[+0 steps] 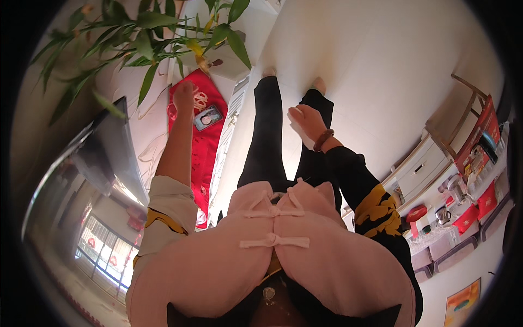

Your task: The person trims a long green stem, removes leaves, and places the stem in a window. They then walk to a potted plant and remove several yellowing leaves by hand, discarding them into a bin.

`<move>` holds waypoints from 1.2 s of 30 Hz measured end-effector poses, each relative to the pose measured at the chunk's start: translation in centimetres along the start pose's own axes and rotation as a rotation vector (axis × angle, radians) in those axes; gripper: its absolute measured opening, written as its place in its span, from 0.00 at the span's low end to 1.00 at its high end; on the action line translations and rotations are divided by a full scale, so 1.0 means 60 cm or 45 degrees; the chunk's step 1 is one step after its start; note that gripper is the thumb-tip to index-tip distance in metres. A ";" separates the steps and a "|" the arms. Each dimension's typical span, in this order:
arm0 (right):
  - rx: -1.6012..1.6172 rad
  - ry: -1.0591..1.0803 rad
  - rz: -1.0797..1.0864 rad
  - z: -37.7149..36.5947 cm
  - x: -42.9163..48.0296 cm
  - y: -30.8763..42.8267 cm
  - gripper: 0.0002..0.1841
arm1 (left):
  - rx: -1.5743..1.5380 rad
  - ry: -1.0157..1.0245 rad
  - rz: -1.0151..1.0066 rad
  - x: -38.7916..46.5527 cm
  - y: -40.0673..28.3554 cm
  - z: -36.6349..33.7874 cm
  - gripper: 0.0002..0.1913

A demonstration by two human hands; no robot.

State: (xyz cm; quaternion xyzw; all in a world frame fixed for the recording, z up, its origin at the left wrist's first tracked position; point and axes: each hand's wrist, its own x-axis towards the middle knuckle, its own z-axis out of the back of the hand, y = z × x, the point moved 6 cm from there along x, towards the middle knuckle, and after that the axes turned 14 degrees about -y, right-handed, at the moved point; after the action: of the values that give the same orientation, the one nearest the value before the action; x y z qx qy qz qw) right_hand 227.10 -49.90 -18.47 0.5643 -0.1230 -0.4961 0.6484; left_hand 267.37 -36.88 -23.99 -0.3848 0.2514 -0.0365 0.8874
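Note:
On the left, my left hand is over a red cloth runner. A small red item shows at its edge; whether the fingers hold it cannot be seen. Close to this hand lie a flat, phone-like item showing a picture of a person, and a pale pink decoration. My right hand, with a brown bracelet at the wrist, is curled in front of my right leg. Something white, possibly a cloth, shows along its inner side.
A leafy green plant overhangs the upper left. Beside my left arm stands a large dark screen. A wooden-framed chair and a long table with a blender jug are at right. Pale floor extends ahead.

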 end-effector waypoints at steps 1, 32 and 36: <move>-0.006 -0.011 0.094 -0.019 0.019 0.003 0.08 | 0.011 -0.028 0.034 0.033 0.008 -0.011 0.13; 1.184 0.349 -0.931 -0.589 0.457 -0.066 0.16 | 0.244 -0.011 -0.615 0.180 0.026 -0.118 0.11; 0.735 0.060 -0.162 -0.612 0.485 -0.064 0.13 | 0.343 -0.074 -0.683 0.206 0.037 -0.105 0.09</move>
State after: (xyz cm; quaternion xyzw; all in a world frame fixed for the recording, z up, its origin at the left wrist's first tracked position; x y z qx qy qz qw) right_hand 265.48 -49.79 -45.61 0.7431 -0.2082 -0.4672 0.4314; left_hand 274.90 -42.70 -34.34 -0.3172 0.1082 -0.2915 0.8959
